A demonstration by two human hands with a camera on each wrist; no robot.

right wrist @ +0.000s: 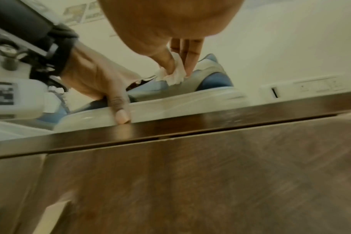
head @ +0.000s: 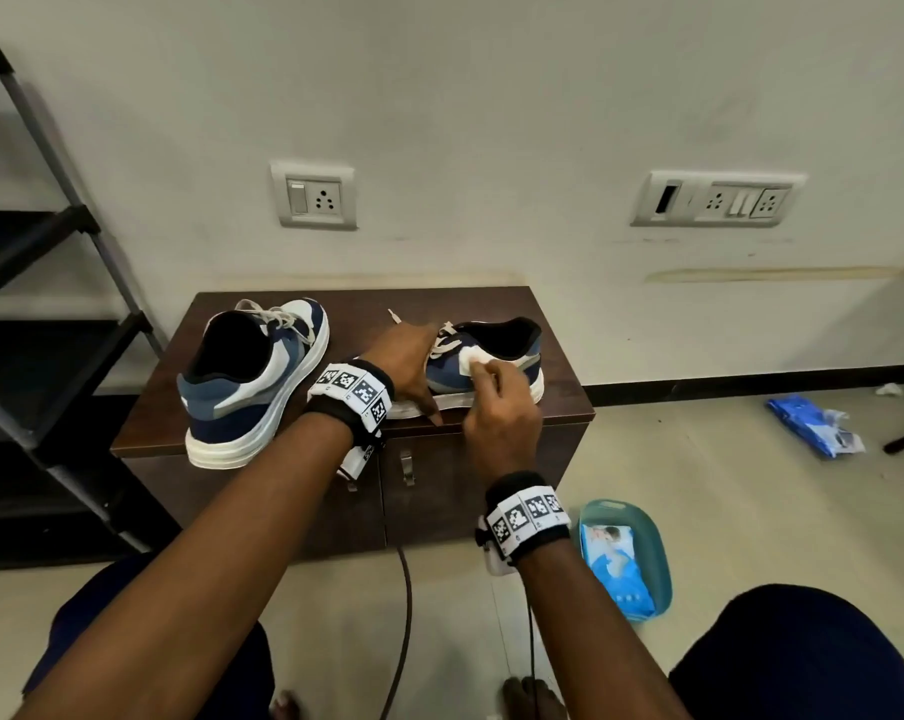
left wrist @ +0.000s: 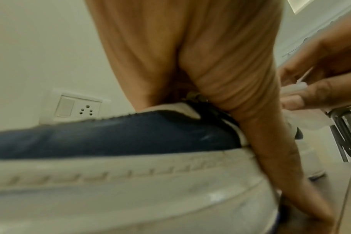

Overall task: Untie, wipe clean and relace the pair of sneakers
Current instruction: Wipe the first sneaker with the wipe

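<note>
My left hand [head: 405, 363] clamped the light, stiff-soled sneaker [head: 496, 363] at its toe while my right hand [head: 496, 407] pinched the soft, limp wipe [head: 471, 362] against its side.

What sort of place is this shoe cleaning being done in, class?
Probably a plain indoor room, perhaps an office or utility space: painted wall with socket panels, a low wooden cabinet serving as workbench, and a dark shelf rack beside it on the floor.

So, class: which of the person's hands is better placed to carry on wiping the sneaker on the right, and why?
Right. The right hand already pinches the white wipe against the right sneaker's side panel. The left hand is busy steadying the toe end, thumb down along the sole.
</note>
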